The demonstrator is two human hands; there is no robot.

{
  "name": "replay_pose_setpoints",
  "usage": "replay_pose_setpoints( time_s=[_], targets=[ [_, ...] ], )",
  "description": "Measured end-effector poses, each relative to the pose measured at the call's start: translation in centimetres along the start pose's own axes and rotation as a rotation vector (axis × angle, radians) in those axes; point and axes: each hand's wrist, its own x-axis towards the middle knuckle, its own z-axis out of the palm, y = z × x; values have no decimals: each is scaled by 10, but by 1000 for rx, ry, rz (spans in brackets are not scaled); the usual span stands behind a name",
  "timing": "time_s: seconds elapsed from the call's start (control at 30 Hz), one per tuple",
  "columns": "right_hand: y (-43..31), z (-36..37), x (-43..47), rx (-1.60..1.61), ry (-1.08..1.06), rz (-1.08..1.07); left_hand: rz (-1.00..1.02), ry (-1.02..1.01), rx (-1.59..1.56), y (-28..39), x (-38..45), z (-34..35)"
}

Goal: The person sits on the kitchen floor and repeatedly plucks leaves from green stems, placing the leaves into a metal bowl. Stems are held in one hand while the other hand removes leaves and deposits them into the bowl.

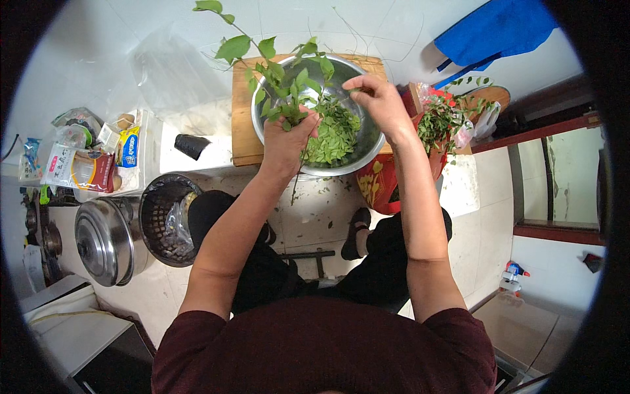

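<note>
My left hand (288, 140) grips a leafy green branch (275, 71) over the left part of a stainless steel bowl (370, 147). The branch's leafy end rises up and to the left, and its bare stem hangs below the hand. My right hand (376, 98) is raised over the bowl's right side, thumb and fingers bent towards each other; a bit of green shows at the fingertips, too small to make out well. Loose green leaves (332, 138) lie in the bowl between and below the hands. A wooden board (243, 133) is under the bowl.
At the right stands a red bag (376, 184) with leafy branches (438, 118). A black basket (152, 226) with a liner and a lidded steel pot (101, 241) are at the left. Food packages (81, 167) lie farther left. A blue cloth (492, 34) hangs upper right. Leaf bits lie on the floor.
</note>
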Motion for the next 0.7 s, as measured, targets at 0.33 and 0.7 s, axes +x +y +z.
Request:
replay_pose_setpoints(
  time_s=[0.33,0.7],
  targets=[
    [-32,25,-14,-45,258,-327,-9,40,86,-3,0,1],
    [-14,-6,-4,-26,287,-138,-19,-14,170,1,0,0]
  ],
)
